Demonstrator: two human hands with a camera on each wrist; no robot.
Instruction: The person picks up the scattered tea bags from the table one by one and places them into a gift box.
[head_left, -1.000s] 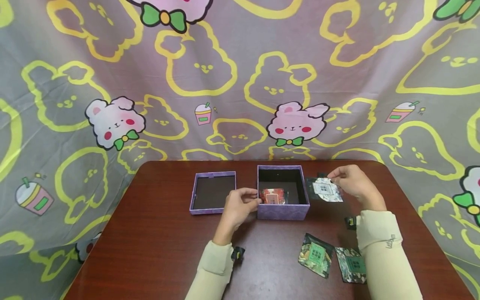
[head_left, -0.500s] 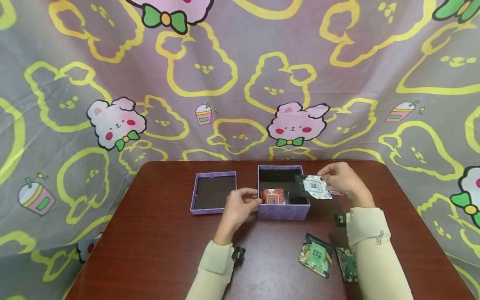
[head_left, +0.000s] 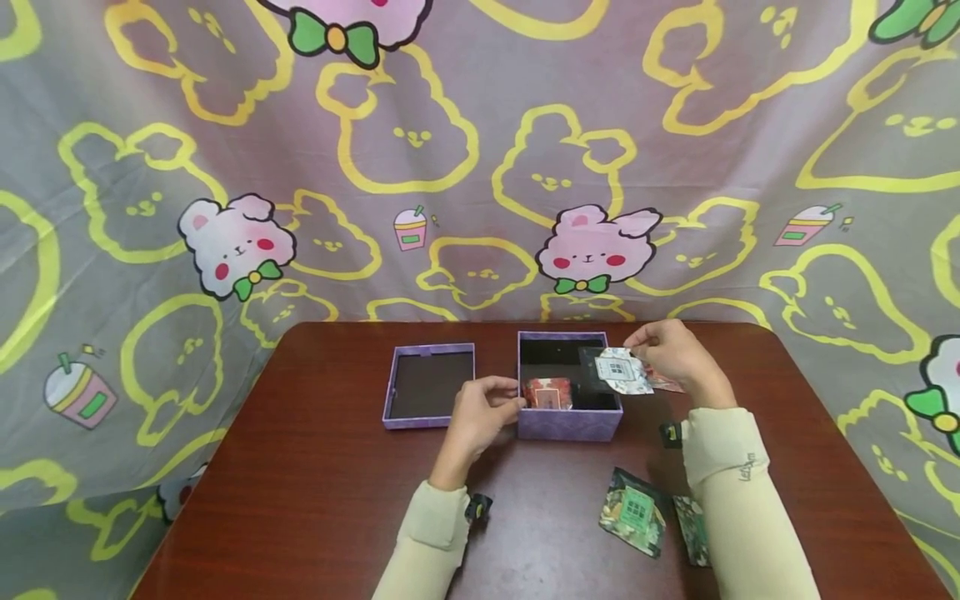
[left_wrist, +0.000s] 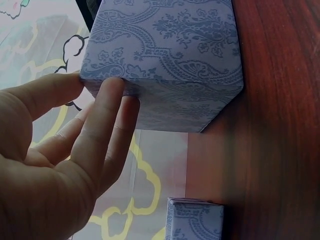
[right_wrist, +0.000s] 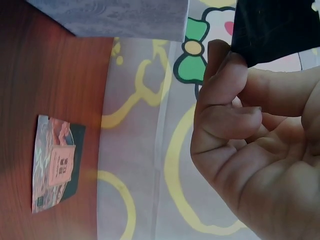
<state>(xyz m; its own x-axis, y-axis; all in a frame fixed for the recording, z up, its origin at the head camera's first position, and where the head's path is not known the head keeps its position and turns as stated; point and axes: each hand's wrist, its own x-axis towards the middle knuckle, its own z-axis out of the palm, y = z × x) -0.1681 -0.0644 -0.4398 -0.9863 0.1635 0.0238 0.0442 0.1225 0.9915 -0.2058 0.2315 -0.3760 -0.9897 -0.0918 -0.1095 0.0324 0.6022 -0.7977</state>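
Note:
A purple patterned box (head_left: 570, 425) with a dark interior stands open at the table's back. My left hand (head_left: 480, 421) rests its fingertips against the box's left side, near the front corner. In the left wrist view the fingers are mostly straight at the box edge. Thumb and fingers of my right hand (head_left: 681, 358) pinch a white-and-black sachet (head_left: 618, 371) at its edge, overlapping the box's right rim in the head view. The sachet's dark back shows in the right wrist view. Inside the box, at front left, lies a red sachet (head_left: 550, 395).
Left of the box lies its shallow purple lid (head_left: 431, 387), dark inside up. Another red sachet (right_wrist: 57, 167) lies on the table right of the box. Two green sachets, one in full view (head_left: 633, 510) and one partly behind the right sleeve (head_left: 693, 529), lie at front right.
My right hand has moved left with the white-and-black sachet, from beside the box to over its right rim. The red sachet on the table has come into view. My left hand stays put.

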